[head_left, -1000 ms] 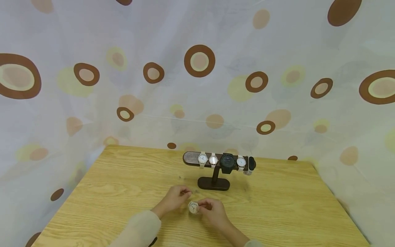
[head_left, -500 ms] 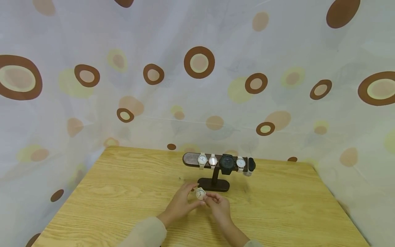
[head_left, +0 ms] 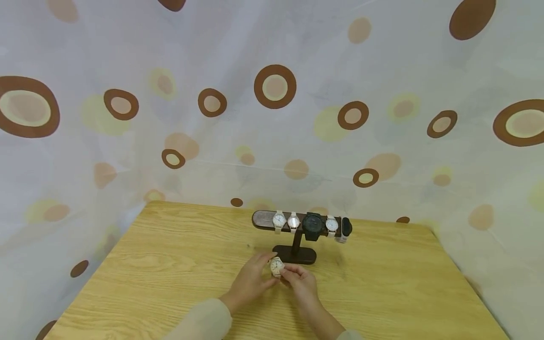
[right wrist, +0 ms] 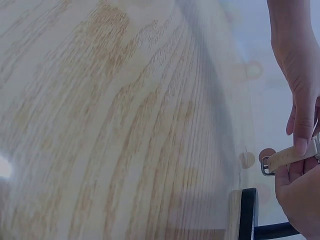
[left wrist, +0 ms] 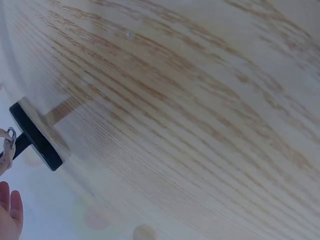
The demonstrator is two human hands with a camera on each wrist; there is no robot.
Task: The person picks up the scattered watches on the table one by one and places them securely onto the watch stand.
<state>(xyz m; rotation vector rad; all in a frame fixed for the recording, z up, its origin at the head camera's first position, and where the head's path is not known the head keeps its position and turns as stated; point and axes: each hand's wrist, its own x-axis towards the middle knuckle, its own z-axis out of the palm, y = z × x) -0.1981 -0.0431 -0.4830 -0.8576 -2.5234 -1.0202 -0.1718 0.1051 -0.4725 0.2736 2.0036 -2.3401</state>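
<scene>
A pale-strapped wristwatch (head_left: 276,267) with a round white dial is held between both hands in the head view, in front of the stand's base. My left hand (head_left: 250,281) is on its left side; in the right wrist view its thumb presses the beige strap (right wrist: 287,157), pinching it. From the right, my right hand (head_left: 301,283) pinches the watch at its edge. The strap's free end with a metal buckle (right wrist: 268,166) sticks out beyond the fingers. In the left wrist view, part of the strap (left wrist: 6,155) shows at the edge, with fingertips (left wrist: 16,205) of my left hand below.
A dark wooden watch stand (head_left: 264,219) stands just behind the hands, its oval base (head_left: 294,255) close to the fingers. Several watches hang on its bar, among them a large black one (head_left: 312,224). The wooden table (head_left: 170,264) ends at a dotted curtain (head_left: 272,137).
My right hand has carried the watch forward and slightly right, towards the stand's base. My left hand has moved in from the left to the watch and grips it. During the last half second little has moved.
</scene>
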